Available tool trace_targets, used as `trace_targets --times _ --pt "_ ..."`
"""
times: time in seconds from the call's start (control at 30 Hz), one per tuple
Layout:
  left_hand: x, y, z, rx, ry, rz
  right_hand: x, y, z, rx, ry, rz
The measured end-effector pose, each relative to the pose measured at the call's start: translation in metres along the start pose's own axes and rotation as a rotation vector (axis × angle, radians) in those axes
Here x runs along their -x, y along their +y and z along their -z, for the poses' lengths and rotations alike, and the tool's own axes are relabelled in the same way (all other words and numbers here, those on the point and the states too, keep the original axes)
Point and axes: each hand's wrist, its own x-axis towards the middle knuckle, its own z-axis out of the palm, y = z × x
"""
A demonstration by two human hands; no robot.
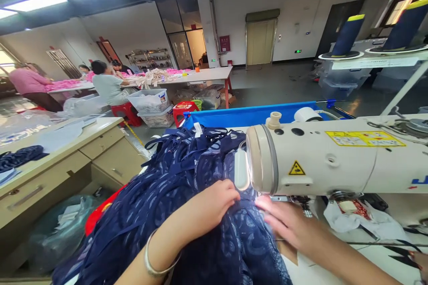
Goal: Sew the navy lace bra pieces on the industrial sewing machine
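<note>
A navy patterned mesh garment [254,227] hangs over the near edge of the sewing machine bed, joined to a large heap of similar navy garments [160,187] on the left. My left hand [217,200], with a bangle on its wrist, has its fingers closed on the navy fabric just below the machine head. My right hand [287,222] pinches the same fabric a little to the right; its fingertips are slightly blurred. A short band of fabric spans the gap between the hands. The white sewing machine [310,156] rises right above them, and its needle is hidden.
Black scissors [399,256] lie at the lower right, near a white cloth [368,222]. Navy thread cones [347,35] stand on a rack. Behind the machine runs a blue cloth bin [247,116]. A drawer desk [110,151] is at left; people [109,82] sit farther back.
</note>
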Motion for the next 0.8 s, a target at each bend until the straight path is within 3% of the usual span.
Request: trace_targets --times 0.13,0.23,0.37,0.53,0.63,0.8 --pt "0.010 -0.001 0.006 -0.178 -0.016 0.097 -0.006 -0.022 0.002 0.092 -0.133 0.154" --pt "0.010 -0.001 0.004 -0.302 -0.061 0.143 -0.008 -0.025 -0.002 0.123 -0.144 0.136" --pt "0.004 0.003 0.011 -0.438 -0.071 0.096 -0.006 -0.025 0.002 0.098 -0.181 0.112" --pt "-0.008 0.020 0.021 -0.305 -0.009 0.025 -0.006 -0.027 0.011 0.046 -0.192 0.096" --pt "-0.021 0.025 0.006 -0.117 0.039 -0.046 -0.006 -0.025 0.009 0.024 -0.167 0.095" --pt "-0.045 0.017 -0.038 0.040 0.159 -0.140 -0.006 -0.020 0.002 0.046 -0.092 0.125"
